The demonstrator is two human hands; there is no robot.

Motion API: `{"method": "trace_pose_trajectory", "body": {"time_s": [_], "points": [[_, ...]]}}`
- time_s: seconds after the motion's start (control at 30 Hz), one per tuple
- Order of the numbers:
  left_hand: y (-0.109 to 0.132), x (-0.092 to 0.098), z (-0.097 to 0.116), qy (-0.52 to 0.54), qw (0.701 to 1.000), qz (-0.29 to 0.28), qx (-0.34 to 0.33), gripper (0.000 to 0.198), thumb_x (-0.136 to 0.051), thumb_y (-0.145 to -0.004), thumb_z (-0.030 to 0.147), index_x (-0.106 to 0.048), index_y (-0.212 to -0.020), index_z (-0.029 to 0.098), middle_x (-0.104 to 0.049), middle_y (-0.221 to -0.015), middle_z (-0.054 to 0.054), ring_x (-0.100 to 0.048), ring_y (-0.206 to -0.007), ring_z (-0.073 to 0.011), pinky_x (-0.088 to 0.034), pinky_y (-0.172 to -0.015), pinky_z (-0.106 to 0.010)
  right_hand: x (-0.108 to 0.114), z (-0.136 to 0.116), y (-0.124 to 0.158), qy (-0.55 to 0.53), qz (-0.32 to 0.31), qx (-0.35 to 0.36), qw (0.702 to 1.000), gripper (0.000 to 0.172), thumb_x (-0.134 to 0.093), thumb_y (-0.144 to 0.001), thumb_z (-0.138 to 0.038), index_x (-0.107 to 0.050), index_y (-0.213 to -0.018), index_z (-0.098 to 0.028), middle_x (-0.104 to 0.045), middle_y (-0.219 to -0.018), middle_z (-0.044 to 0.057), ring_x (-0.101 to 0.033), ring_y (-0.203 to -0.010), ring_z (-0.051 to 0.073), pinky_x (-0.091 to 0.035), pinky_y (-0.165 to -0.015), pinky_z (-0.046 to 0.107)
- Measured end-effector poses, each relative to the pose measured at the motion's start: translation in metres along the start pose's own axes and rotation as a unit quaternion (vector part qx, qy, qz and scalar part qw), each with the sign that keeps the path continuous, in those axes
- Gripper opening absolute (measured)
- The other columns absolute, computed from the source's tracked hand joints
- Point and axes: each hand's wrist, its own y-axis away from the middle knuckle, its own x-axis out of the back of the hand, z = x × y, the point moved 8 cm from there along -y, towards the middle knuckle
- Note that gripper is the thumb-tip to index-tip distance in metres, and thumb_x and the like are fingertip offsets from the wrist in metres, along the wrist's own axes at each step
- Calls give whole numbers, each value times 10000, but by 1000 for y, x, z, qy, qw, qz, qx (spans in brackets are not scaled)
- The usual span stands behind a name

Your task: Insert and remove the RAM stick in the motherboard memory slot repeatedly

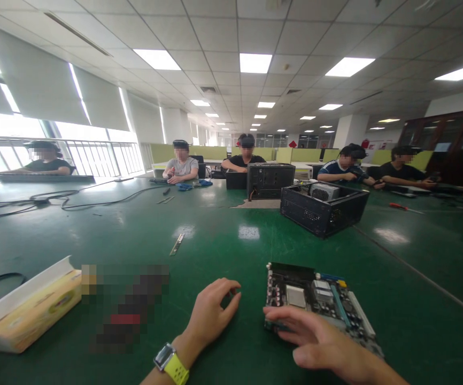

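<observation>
A computer motherboard (322,293) lies flat on the green table on my right, with a square silver processor socket, a finned heat sink and several long slots. Over its near left edge is my right hand (315,337), fingers stretched out and thumb apart, gripping nothing. Whether the fingertips touch the board, I cannot tell. My left hand (215,307) hovers or rests left of the board, fingers bent and thumb apart, with nothing in it. A watch with a yellow-green strap (172,363) is on that wrist. The lower part of the board is hidden behind my right hand.
A thin memory-stick-like strip (177,244) lies ahead. At left are a yellow tissue pack (35,315) and a blurred-out dark object (131,310). Farther off are an open black computer case (315,214), another case (270,182), a red screwdriver (400,206), cables (71,203) and several seated people.
</observation>
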Motion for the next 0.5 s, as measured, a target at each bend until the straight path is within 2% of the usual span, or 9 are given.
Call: {"method": "trace_pose_trajectory", "body": {"time_s": [0.07, 0.1, 0.13, 0.2, 0.27, 0.3, 0.33, 0.4, 0.5], "points": [[0, 0, 0, -1, 1000, -1, 2, 139, -501, -876, 253, -612, -948, 211, -644, -813, -34, -608, -759, -168, -498, -718, -282, -11, -8, 2, -25, -57, 21, 998, 648, -735, -680, -405, -527, -1272, -245, -397, -1448, 72, -380, -1311, 279, -321, -1065, 416], [-1, 0, 0, 0, 1000, -2, 3, 137, -502, -876, 254, -611, -948, 212, -645, -815, -33, -609, -760, -168, -497, -716, -279, -7, -12, 3, -11, -48, 32, 998, 605, -707, -715, -412, -531, -1268, -243, -425, -1429, 80, -410, -1290, 277, -335, -1056, 426], [-1, 0, 0, 1, 1000, -3, 3, 135, -504, -875, 254, -611, -947, 213, -646, -816, -32, -610, -759, -167, -497, -712, -276, 5, -15, 2, 19, -9, 45, 999, 536, -662, -760, -424, -548, -1250, -236, -476, -1389, 89, -451, -1258, 271, -352, -1044, 433], [-1, 1, 1, 2, 1000, -4, 3, 132, -511, -872, 253, -614, -944, 213, -648, -818, -29, -612, -757, -166, -497, -707, -271, 45, -19, 2, 120, 123, 71, 983, 422, -571, -827, -449, -603, -1181, -220, -561, -1303, 97, -504, -1204, 261, -356, -1043, 448], [-2, 2, 2, 3, 1000, -3, 3, 129, -518, -868, 250, -618, -939, 211, -649, -813, -26, -613, -751, -164, -496, -703, -268, 90, -19, 6, 240, 255, 82, 933, 398, -533, -838, -473, -645, -1118, -213, -573, -1292, 95, -490, -1218, 270, -310, -1074, 464], [-1, 2, 3, 3, 1000, -4, 3, 128, -519, -867, 249, -619, -936, 210, -649, -811, -25, -613, -749, -163, -495, -703, -267, 109, -14, 8, 292, 294, 78, 907, 410, -531, -831, -482, -650, -1115, -211, -558, -1312, 95, -464, -1244, 279, -281, -1091, 471], [-1, 2, 3, 2, 1000, -5, 3, 127, -521, -866, 247, -619, -936, 209, -649, -810, -24, -613, -747, -162, -495, -702, -267, 124, -7, 6, 331, 311, 65, 889, 439, -528, -825, -490, -641, -1141, -207, -543, -1331, 95, -436, -1271, 284, -260, -1103, 472], [0, 1, 3, 2, 1000, -7, 4, 126, -521, -866, 245, -618, -938, 207, -648, -808, -22, -612, -744, -160, -493, -704, -269, 148, 13, 1, 380, 308, 28, 872, 532, -503, -825, -504, -577, -1242, -183, -495, -1377, 107, -374, -1320, 276, -239, -1116, 458], [1, 0, 1, 2, 1000, -8, 6, 131, -515, -872, 243, -614, -949, 208, -648, -817, -23, -610, -752, -161, -492, -710, -272, 164, 39, -6, 422, 279, -22, 862, 663, -457, -839, -528, -425, -1375, -139, -394, -1444, 133, -312, -1357, 252, -236, -1120, 428]]}}
